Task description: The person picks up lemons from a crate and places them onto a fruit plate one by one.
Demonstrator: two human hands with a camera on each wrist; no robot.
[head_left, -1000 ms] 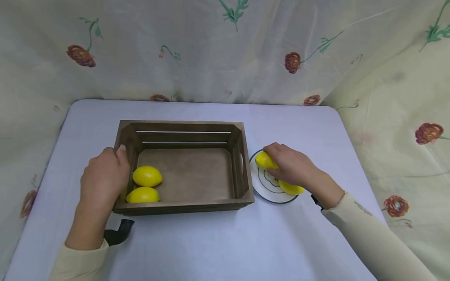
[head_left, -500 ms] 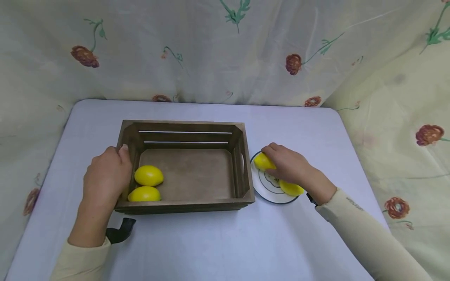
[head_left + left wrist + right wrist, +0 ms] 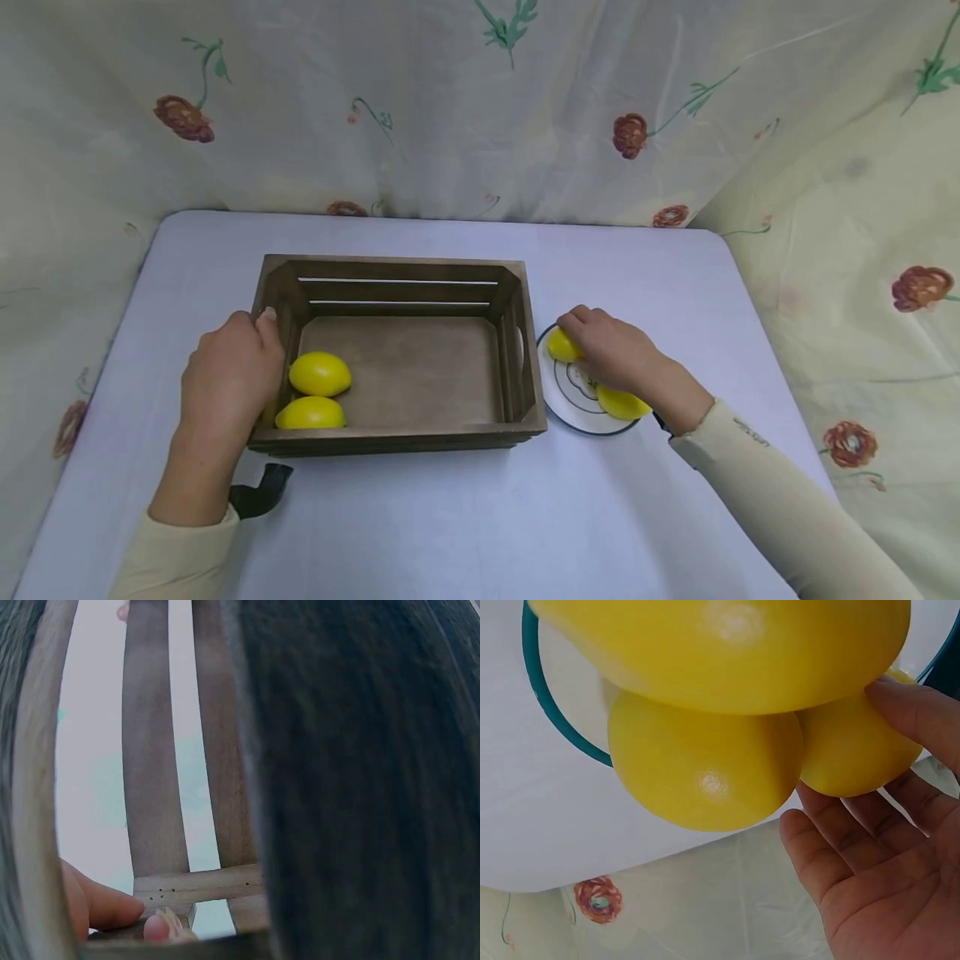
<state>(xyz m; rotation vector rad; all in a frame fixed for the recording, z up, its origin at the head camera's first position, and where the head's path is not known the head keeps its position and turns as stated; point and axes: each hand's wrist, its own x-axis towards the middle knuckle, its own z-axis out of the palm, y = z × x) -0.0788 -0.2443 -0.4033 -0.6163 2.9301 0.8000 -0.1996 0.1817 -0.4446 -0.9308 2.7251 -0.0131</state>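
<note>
Right hand [image 3: 618, 354] is clamped on the far lemon [image 3: 562, 344], thumb on one side, fingers round the other. That lemon is over the far left part of the white plate [image 3: 556, 398], which sits just right of the crate [image 3: 420, 432]; can't tell whether it's resting or already off the surface. A near lemon [image 3: 621, 403] is on the plate below the wrist. Right wrist view has two more lemons besides the gripped one, a middle lemon [image 3: 705, 776] among them, so at least three at the plate, bunched close. Left hand [image 3: 231, 379] is clamped on the crate's left end, thumb over the rim, presumably steadying it. Two lemons are inside at that end: back one [image 3: 321, 374], front one [image 3: 311, 413], side by side. Handling, my read: lemon light, firm, very smooth and glossy, could be plastic; won't crush or bruise easily. Main risk is slip or roll, since it's round and sits on a slick plate. Take it across the fat middle, thumb opposite fingers; the tapered tips would squirt out. Moderate squeeze is plenty. Watch knuckles against the neighbours. Crate looks like stiff slatted wood, fairly light, so best held by the end rim.
</note>
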